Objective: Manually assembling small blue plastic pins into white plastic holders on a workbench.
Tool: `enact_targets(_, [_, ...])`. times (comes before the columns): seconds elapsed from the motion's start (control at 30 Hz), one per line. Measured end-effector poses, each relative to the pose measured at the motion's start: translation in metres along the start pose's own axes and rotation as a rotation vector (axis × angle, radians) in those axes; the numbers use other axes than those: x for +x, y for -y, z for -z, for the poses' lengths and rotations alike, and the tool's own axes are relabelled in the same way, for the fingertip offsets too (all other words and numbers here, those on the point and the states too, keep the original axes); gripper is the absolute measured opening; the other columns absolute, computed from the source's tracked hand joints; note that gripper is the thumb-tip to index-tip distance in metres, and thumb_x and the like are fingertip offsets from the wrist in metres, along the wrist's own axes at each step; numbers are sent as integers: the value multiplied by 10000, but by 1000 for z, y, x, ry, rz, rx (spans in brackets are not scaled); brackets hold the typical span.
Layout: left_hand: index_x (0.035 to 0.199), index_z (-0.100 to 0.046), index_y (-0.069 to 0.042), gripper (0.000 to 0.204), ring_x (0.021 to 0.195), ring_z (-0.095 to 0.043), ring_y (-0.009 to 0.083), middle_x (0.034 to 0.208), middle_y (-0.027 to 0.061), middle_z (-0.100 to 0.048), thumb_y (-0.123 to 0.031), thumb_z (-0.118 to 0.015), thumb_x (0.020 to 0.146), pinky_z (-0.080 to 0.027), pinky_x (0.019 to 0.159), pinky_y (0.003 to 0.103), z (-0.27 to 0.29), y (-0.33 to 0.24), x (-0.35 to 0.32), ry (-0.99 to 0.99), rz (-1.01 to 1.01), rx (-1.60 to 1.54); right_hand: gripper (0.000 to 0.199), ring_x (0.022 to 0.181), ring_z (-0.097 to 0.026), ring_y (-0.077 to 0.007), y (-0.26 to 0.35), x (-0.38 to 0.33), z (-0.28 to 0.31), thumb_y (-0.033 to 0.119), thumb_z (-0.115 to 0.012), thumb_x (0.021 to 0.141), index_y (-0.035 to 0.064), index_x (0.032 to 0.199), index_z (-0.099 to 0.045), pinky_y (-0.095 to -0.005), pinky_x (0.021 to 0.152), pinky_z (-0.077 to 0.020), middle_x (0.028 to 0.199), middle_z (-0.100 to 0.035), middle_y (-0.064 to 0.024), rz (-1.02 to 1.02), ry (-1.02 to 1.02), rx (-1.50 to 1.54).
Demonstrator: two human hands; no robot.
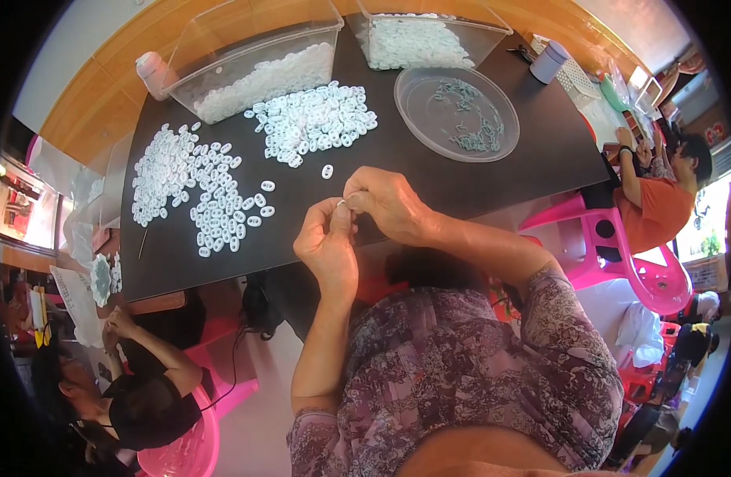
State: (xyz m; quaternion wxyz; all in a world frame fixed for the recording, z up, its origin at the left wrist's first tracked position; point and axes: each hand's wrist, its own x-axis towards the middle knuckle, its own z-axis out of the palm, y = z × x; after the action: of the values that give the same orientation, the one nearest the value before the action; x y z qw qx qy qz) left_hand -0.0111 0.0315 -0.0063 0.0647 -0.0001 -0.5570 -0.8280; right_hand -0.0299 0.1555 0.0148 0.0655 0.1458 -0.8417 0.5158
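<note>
On the near left, a person in black sits on a pink chair over a pale floor. Right of them stands a dark, smooth table, with orange-brown wooden panelling curving along its far side. A thin stick lies near its left edge, and a pale pink bottle stands at the far left corner. White oval pieces with dark markings spread in a left heap, a looser patch and a middle heap. Beyond is a clear bin of white pieces.

At the near middle edge, the left hand pinches a small pale piece between thumb and finger. The right hand meets it, fingertips pressed together; I cannot tell whether they also grip the piece.

Farther right are a second clear bin, a round clear dish of small grey-green bits and a lidded cup. At the right, a person in orange sits near a pink stool, before a bright opening.
</note>
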Motion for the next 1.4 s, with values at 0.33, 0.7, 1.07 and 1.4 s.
enact_targets(0.33, [867, -609, 40, 65, 544, -532, 87, 716, 62, -617, -21, -600, 849, -395, 445, 191, 10, -2, 6, -25, 149, -97, 115, 767, -574, -124, 3, 4, 5, 71, -556, 844, -34, 878, -588, -263, 704, -472, 811, -602, -70, -161, 105, 170])
enact_targets(0.7, [871, -613, 29, 62, 549, -521, 67, 703, 34, -600, -29, -599, 856, -393, 456, 176, 6, 2, 1, -69, 96, -46, 69, 688, -564, -175, -7, 4, -12, 52, -548, 807, -16, 806, -558, -309, 622, -452, 742, -555, -97, 24, -4, -9])
enact_targets(1.07, [884, -611, 38, 69, 542, -532, 92, 707, 68, -607, -21, -603, 849, -410, 455, 193, 18, 2, 10, -112, 129, -106, 111, 816, -575, -248, -16, 22, 0, 109, -574, 822, 24, 865, -631, -339, 731, -456, 839, -608, -112, 148, -5, -190])
enact_targets(1.4, [890, -607, 51, 94, 527, -517, 103, 719, 93, -612, -37, -602, 857, -412, 457, 216, 23, 0, 14, -130, 55, -89, 189, 746, -499, -284, -48, 55, -10, 20, -634, 702, 93, 875, -651, -379, 635, -425, 756, -518, -96, 462, -53, -635])
